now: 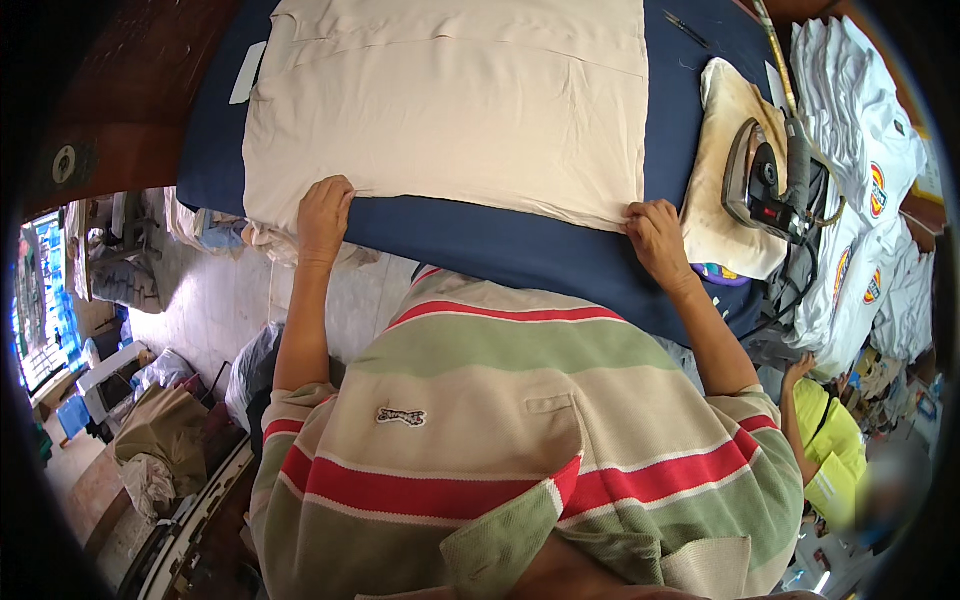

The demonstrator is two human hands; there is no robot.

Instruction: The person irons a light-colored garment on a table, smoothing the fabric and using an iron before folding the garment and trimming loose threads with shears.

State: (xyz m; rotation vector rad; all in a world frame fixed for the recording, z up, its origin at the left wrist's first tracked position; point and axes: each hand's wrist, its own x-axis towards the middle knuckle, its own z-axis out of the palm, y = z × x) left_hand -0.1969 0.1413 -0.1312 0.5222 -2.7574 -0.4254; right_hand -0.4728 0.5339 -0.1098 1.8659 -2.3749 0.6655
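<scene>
A beige garment (450,120) with a seam across its upper part lies spread over a dark blue padded table (450,225). At its near left corner, my left hand (325,215) is closed on the fabric edge. The near right corner is pinched between the fingers of my right hand (657,240). Between my hands the near edge runs fairly straight, with light creases in the cloth. To the right of my right hand, an iron (765,180) rests on a scorched cream cloth pad (705,225).
Stacked white shirts (850,110) with round badges fill the right side. Small dark snips (687,28) lie at the far right of the table, a white card (247,73) at its left. Another person in a yellow top (832,450) is at the lower right. Bundled cloth (165,435) sits lower left.
</scene>
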